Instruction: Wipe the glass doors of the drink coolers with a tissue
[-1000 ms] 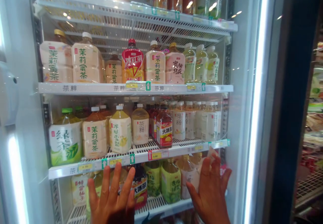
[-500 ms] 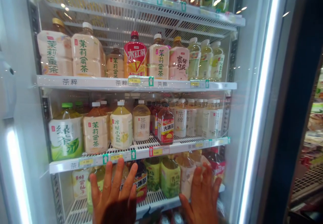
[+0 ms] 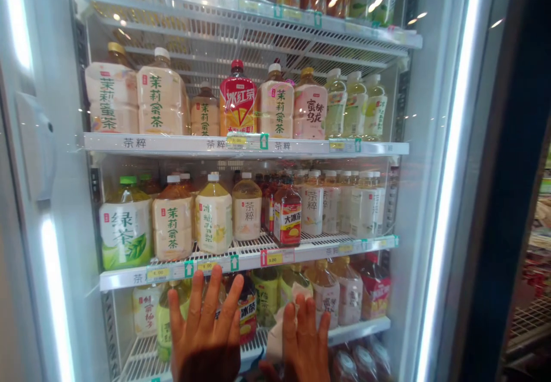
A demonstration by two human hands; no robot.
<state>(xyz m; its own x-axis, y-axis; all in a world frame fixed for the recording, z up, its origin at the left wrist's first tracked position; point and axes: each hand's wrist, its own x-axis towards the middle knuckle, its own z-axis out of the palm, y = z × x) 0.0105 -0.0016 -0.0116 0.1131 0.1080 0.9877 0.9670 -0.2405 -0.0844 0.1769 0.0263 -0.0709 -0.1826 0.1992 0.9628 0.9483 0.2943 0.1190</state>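
The loosely open right hand [image 3: 305,339] is sliding a crumpled white tissue [image 3: 275,336] left, probably needing it flatter. The splayed left hand [image 3: 206,333] is holding nothing.

My left fingers [image 3: 210,301] point up, spread apart, before the glass door [image 3: 275,162]. My right fingers [image 3: 310,320], closer together, stretch over a pale, crumpled cloth [image 3: 274,336]. Behind the glass, white shelves [image 3: 172,144] carry bottles: a green-capped bottle [image 3: 126,232] at left, a red-capped bottle [image 3: 238,100] one shelf higher.
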